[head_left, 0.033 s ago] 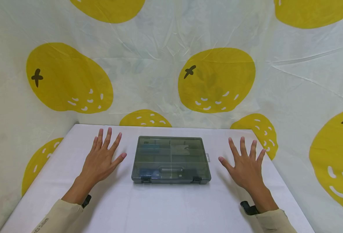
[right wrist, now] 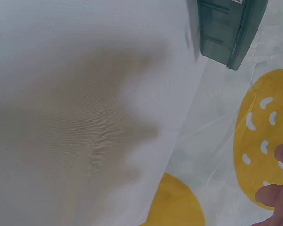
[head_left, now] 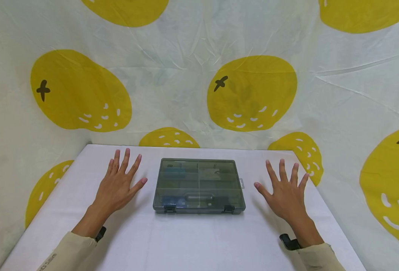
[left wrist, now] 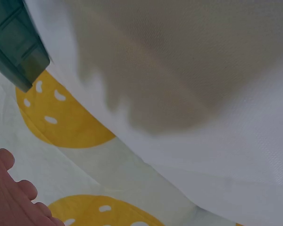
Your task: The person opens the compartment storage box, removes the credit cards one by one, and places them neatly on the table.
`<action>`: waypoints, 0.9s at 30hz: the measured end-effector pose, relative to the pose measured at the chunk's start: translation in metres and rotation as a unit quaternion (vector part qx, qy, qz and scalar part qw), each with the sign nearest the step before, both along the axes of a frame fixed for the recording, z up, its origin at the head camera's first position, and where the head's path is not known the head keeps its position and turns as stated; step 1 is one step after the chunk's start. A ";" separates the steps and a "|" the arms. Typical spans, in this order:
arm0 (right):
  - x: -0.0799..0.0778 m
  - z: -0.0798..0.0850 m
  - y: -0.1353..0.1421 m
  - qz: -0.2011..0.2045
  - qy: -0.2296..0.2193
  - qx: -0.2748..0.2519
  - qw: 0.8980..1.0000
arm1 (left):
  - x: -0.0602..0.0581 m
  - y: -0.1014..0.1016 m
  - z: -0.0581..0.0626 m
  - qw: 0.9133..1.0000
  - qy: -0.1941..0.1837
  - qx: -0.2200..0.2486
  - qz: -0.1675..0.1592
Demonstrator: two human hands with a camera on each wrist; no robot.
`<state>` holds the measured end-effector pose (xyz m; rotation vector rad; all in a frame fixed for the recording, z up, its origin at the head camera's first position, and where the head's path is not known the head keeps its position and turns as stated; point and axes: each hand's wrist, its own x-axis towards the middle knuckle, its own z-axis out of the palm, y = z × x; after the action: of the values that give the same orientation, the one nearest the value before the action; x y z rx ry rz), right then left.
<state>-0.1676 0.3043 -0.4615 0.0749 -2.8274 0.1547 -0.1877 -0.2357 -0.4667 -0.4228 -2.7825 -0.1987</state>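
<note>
A closed storage case [head_left: 199, 184] with a see-through grey-green lid lies flat on the white table, its two dark latches facing the near side. Through the lid show compartments, some bluish contents at the left and a long handle-like shape near the front. My left hand [head_left: 116, 188] hovers to the left of the case, fingers spread, holding nothing. On the other side, my right hand [head_left: 285, 197] is spread the same way, also without anything in it. Both wrist views catch fingertips and a corner of the case [left wrist: 19, 42], [right wrist: 226, 33], plus each hand's shadow on the table.
The white table [head_left: 192, 244] ends at a back edge just behind the case. Behind it and at both sides hangs a pale cloth [head_left: 172, 86] printed with large yellow fruit. A small clear hanging tab [head_left: 242, 183] sticks out at the case's right side.
</note>
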 end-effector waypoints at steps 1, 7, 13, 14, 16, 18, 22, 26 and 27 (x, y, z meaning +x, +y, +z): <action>0.000 0.000 0.000 0.000 -0.001 0.000 1.000 | 0.000 0.000 0.000 1.000 0.000 0.000 0.000; 0.001 0.001 0.001 -0.002 -0.004 -0.006 1.000 | 0.000 0.001 -0.001 1.000 0.003 0.002 -0.002; 0.006 0.003 -0.004 0.005 -0.009 -0.049 0.999 | 0.000 0.004 -0.002 0.998 -0.053 0.028 -0.011; 0.006 0.003 -0.006 0.008 -0.012 -0.063 0.998 | 0.000 0.005 -0.002 0.996 -0.074 0.037 -0.015; 0.008 0.002 -0.009 0.018 -0.018 -0.095 0.995 | 0.001 0.007 -0.004 0.989 -0.123 0.070 -0.028; 0.009 0.000 -0.013 0.031 -0.024 -0.128 0.991 | 0.002 0.011 -0.006 0.979 -0.169 0.109 -0.041; 0.011 -0.007 -0.022 0.063 -0.039 -0.177 0.981 | 0.005 0.018 -0.011 0.954 -0.222 0.187 -0.067; 0.016 -0.016 -0.031 0.084 -0.065 -0.209 0.972 | 0.008 0.024 -0.016 0.939 -0.241 0.228 -0.089; 0.017 -0.018 -0.034 0.087 -0.076 -0.217 0.969 | 0.008 0.025 -0.017 0.935 -0.246 0.238 -0.095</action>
<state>-0.1504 0.2707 -0.4790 0.2216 -2.8617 0.8443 -0.1799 -0.2107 -0.4837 -0.5736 -3.0061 -1.1384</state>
